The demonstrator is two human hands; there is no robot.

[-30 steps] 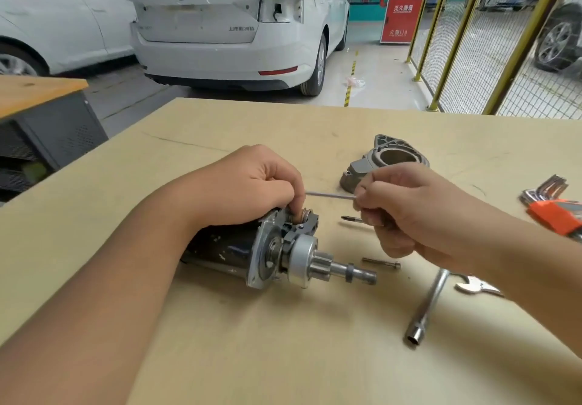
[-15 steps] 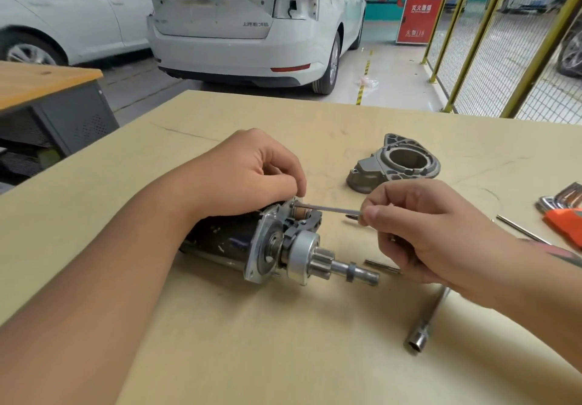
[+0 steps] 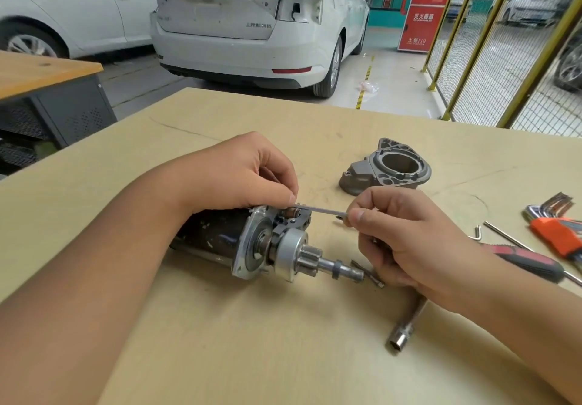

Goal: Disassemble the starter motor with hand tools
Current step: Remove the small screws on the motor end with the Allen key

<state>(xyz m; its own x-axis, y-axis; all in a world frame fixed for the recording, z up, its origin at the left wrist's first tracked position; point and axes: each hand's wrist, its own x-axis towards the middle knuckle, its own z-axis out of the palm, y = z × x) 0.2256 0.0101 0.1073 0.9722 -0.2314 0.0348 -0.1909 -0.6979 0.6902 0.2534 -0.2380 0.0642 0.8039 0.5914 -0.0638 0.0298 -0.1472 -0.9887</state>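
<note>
The starter motor (image 3: 252, 247) lies on its side on the wooden table (image 3: 252, 341), with its pinion shaft pointing right. My left hand (image 3: 239, 171) rests on top of the dark motor body, fingertips curled down at the fork end. My right hand (image 3: 400, 237) pinches a thin metal rod (image 3: 321, 210) whose left end sits at the top of the motor's drive end. The removed grey nose housing (image 3: 387, 171) stands behind my right hand.
A socket wrench (image 3: 406, 326) lies at the front right, partly under my right wrist. A red-handled screwdriver (image 3: 529, 262), an orange hex key set (image 3: 554, 231) and loose bolts (image 3: 368, 274) lie at the right. White cars are parked beyond the table's far edge.
My right hand has moved left and down with the thin rod, bringing its tip up to the top of the motor. The camera has shifted a little; the left hand stays put.
</note>
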